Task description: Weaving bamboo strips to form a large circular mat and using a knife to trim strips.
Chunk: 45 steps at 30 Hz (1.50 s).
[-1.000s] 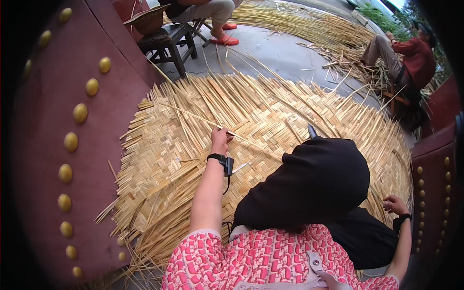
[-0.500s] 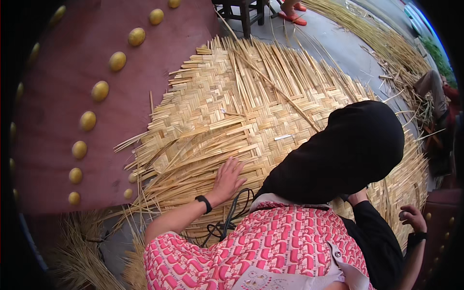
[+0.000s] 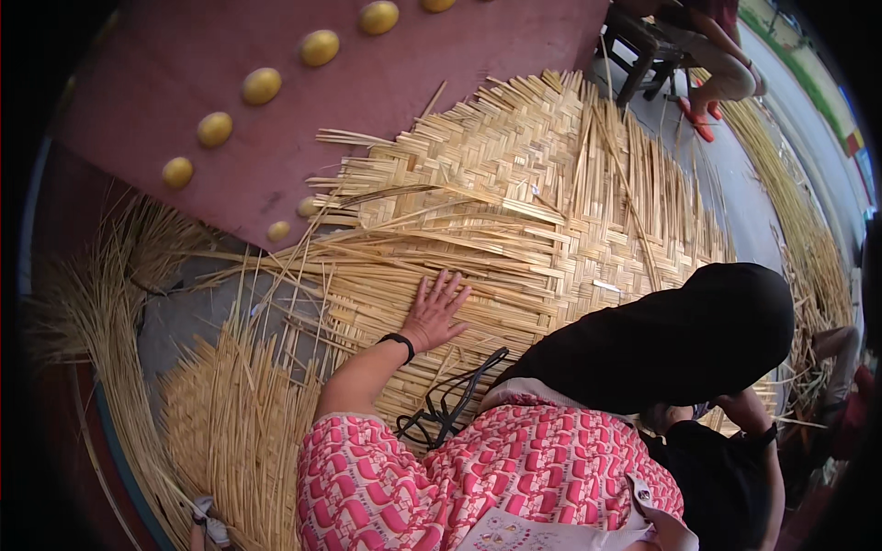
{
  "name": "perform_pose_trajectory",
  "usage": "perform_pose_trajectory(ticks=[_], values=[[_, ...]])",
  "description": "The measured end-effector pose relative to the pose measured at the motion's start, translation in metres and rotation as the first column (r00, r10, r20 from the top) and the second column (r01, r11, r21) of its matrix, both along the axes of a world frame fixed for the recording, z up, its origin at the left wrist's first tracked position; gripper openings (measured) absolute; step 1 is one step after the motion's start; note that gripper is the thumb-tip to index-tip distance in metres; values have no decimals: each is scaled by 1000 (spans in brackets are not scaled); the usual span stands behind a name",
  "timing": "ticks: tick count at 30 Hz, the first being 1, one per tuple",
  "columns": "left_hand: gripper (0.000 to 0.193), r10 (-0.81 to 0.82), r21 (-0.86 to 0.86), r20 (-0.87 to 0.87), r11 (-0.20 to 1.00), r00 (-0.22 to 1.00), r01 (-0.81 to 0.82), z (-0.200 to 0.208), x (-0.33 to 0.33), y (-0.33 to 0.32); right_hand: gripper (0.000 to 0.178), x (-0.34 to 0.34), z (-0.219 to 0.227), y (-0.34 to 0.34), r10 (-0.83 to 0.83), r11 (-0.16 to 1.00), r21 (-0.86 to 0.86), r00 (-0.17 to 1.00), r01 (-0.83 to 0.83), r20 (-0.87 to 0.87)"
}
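My left hand (image 3: 435,318) lies flat with fingers spread on loose reed strips (image 3: 459,253) along the left part of a woven mat (image 3: 602,234). The strips lie side by side, and several stick out past the mat's left edge. My right hand (image 3: 746,410) is low on the right, beside my black-trousered leg (image 3: 680,331). Its fingers are partly hidden by the leg, and whether they hold anything does not show. A small white piece (image 3: 606,286) rests on the mat.
A black cord (image 3: 441,418) lies coiled by my left forearm. The dark red panel (image 3: 441,55) with gold studs borders the mat at upper left. Loose reeds (image 3: 248,413) are at lower left. A person in red shoes (image 3: 698,119) is near a dark stool (image 3: 643,55) at upper right.
The view has turned left, bringing more loose reeds in at lower left. My left hand stays on the strips. My right hand has moved in toward my bent leg.
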<state>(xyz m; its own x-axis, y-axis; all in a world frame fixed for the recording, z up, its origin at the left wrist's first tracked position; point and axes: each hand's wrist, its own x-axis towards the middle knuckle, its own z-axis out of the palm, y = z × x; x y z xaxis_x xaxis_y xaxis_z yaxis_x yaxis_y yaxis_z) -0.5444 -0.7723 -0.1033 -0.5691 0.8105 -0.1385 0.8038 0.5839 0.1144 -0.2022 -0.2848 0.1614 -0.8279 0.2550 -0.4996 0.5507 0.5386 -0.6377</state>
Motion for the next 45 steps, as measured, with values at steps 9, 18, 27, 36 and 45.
perform_pose_trajectory(ticks=[9,18,27,36,45], values=[[77,22,62,-78,998,997,-17,-2,-4,6,18,-191,23,-34,331,932,-173,942,-317,54],[47,528,789,475,99,704,-607,79,-102,-123,17,-256,37,0,101,977,-173,987,-122,-125],[41,529,452,849,-741,-17,-497,32,-277,-371,12,-208,47,81,-250,967,-53,968,251,28],[30,207,139,978,-652,2,-746,-8,-284,-393,15,-171,66,105,-430,901,0,891,435,144],[11,72,-75,990,-448,-120,-891,103,-196,-409,13,-169,62,131,-462,874,-65,864,482,197]])
